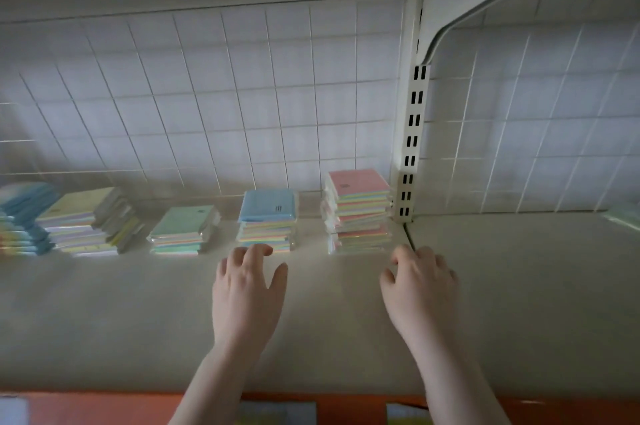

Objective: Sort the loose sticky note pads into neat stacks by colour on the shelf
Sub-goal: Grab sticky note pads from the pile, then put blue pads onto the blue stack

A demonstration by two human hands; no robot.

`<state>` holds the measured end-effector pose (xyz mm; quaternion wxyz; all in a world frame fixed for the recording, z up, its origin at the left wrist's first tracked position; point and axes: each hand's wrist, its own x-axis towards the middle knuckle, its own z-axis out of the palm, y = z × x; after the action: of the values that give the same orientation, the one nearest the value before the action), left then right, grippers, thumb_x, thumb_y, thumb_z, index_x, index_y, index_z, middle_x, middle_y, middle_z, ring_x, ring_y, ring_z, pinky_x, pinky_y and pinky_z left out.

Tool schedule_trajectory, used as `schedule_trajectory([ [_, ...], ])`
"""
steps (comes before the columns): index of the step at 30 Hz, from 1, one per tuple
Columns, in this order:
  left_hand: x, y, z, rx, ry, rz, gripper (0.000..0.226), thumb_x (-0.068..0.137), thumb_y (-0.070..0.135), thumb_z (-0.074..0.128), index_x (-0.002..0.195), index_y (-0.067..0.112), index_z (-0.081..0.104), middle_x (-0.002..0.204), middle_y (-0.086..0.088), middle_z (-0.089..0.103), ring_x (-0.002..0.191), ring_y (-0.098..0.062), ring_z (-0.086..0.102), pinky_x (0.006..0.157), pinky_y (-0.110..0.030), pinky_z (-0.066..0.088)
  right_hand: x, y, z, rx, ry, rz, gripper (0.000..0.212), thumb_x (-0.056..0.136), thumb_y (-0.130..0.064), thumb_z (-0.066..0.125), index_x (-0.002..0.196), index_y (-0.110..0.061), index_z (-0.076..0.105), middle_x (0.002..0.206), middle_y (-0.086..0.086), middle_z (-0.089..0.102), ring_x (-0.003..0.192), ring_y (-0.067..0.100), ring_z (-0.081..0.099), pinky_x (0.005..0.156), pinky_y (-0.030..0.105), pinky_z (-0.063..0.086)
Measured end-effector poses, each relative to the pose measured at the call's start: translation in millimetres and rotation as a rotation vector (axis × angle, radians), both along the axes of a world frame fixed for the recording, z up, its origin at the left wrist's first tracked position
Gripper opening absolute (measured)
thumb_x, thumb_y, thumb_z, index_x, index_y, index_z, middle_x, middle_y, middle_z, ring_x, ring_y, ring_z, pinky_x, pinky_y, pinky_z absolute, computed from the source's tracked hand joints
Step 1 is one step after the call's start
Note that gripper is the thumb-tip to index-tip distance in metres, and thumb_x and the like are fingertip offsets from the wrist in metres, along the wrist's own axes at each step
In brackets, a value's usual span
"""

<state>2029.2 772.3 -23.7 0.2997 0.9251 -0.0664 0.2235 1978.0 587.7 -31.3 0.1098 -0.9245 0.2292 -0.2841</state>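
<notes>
Currently five stacks of sticky note pads sit in a row along the back of the shelf (104, 303), all beyond the hands. Well left of the left hand (247, 289), partly cut off at the frame edge: blue-topped stack (24, 217). Touching or nearly touching it on its right: yellow-topped stack (86, 222), messy, pads fanned out and skewed. Next, still left of the left hand: low green-topped stack (181, 230), a gap on each side. Just beyond the left hand's fingertips: second blue-topped stack (268, 218), fairly square; cannot tell if the fingers touch its base. Between the two hands and further back: pink-topped stack (358, 210), tallest, close to the slotted upright post (412, 147). The right hand (420, 286) is just to the right of that stack's front corner; contact unclear.

Both hands are palm-down over the shelf, fingers loosely bent, grasping nothing. Wire grid panel (242, 95) backs the shelf. Far right of the right hand, at the frame edge, a pale green object (623, 217), too cropped to identify. Orange strip (104, 407) with paper tags runs below the wrists along the shelf's front edge.
</notes>
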Motion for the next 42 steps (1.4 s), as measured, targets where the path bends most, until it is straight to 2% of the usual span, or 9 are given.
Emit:
schedule_trajectory([
  [3,-0.6,2.1,-4.5,0.038,0.071,-0.042,0.028,0.089,0.032,0.059,0.114,0.019,0.06,0.119,-0.003,0.056,0.112,-0.025,0.045,0.091,-0.033,0.035,-4.5,-1.4,-0.5,-0.038,0.054,-0.072,0.017,0.083,-0.02,0.063,0.098,-0.011,0.062,0.094,0.011,0.06,0.093,0.033,0.055,0.077,0.037,0.039],
  [6,1.2,2.8,-4.4,0.084,0.121,-0.084,0.029,0.089,0.033,0.057,0.116,0.022,0.059,0.123,-0.002,0.055,0.116,-0.024,0.044,0.092,-0.032,0.036,-8.1,0.2,3.6,-0.033,0.072,-0.123,0.02,0.087,-0.024,0.058,0.104,-0.014,0.06,0.1,0.008,0.06,0.097,0.03,0.055,0.081,0.037,0.04],
  [12,-0.4,0.0,-4.3,0.104,0.221,-0.138,0.03,0.088,0.03,0.056,0.117,0.024,0.06,0.124,-0.003,0.055,0.117,-0.027,0.046,0.096,-0.035,0.035,-10.6,-5.5,9.7,-0.137,0.053,-0.212,0.034,0.042,-0.012,0.087,0.062,-0.01,0.059,0.058,0.01,0.054,0.053,0.032,0.055,0.051,0.032,0.044],
  [18,-7.4,-5.5,-0.5,0.128,0.241,-0.174,0.032,0.085,0.031,0.065,0.115,0.021,0.062,0.126,-0.008,0.056,0.116,-0.034,0.048,0.095,-0.04,0.038,-52.2,-42.1,6.6,-0.127,0.086,-0.204,0.02,0.078,-0.022,0.071,0.093,-0.01,0.064,0.083,0.008,0.063,0.077,0.027,0.061,0.067,0.034,0.046],
  [21,-17.6,-21.0,5.5,0.09,0.198,-0.157,0.032,0.082,0.028,0.069,0.112,0.018,0.064,0.123,-0.011,0.058,0.115,-0.037,0.049,0.095,-0.043,0.038,-66.4,-71.0,6.8,-0.148,-0.017,-0.219,0.025,0.066,-0.017,0.082,0.084,-0.007,0.068,0.071,0.008,0.064,0.064,0.026,0.061,0.058,0.032,0.047],
  [30,-73.2,-167.5,15.0,0.056,0.156,-0.149,0.033,0.082,0.029,0.069,0.113,0.018,0.064,0.121,-0.013,0.059,0.114,-0.037,0.05,0.093,-0.043,0.039,-137.6,-222.8,10.2,-0.136,-0.02,-0.22,0.024,0.066,-0.017,0.081,0.084,-0.009,0.068,0.072,0.007,0.063,0.065,0.027,0.061,0.06,0.034,0.048],
  [36,-115.0,-278.4,16.3,0.059,0.209,-0.259,0.036,0.087,0.036,0.061,0.121,0.022,0.058,0.127,-0.004,0.055,0.119,-0.025,0.048,0.096,-0.035,0.037,-183.7,-328.6,14.5,-0.124,-0.044,-0.227,0.028,0.056,-0.011,0.086,0.075,-0.009,0.066,0.064,0.01,0.06,0.059,0.032,0.059,0.053,0.035,0.048],
  [40,-125.7,-318.9,25.3,0.068,0.192,-0.308,0.04,0.09,0.04,0.055,0.126,0.023,0.053,0.131,-0.001,0.051,0.123,-0.021,0.045,0.097,-0.033,0.036,-195.8,-368.7,12.4,-0.082,-0.046,-0.236,0.024,0.065,-0.012,0.081,0.084,-0.007,0.066,0.074,0.014,0.064,0.068,0.035,0.062,0.061,0.039,0.05],
  [42,-123.2,-335.2,29.7,0.091,0.169,-0.336,0.04,0.091,0.04,0.055,0.126,0.023,0.053,0.131,0.0,0.052,0.123,-0.022,0.044,0.097,-0.034,0.036,-198.0,-381.9,12.4,-0.038,0.0,-0.27,0.022,0.081,-0.021,0.069,0.099,-0.01,0.064,0.092,0.011,0.066,0.086,0.032,0.061,0.074,0.038,0.047],
])
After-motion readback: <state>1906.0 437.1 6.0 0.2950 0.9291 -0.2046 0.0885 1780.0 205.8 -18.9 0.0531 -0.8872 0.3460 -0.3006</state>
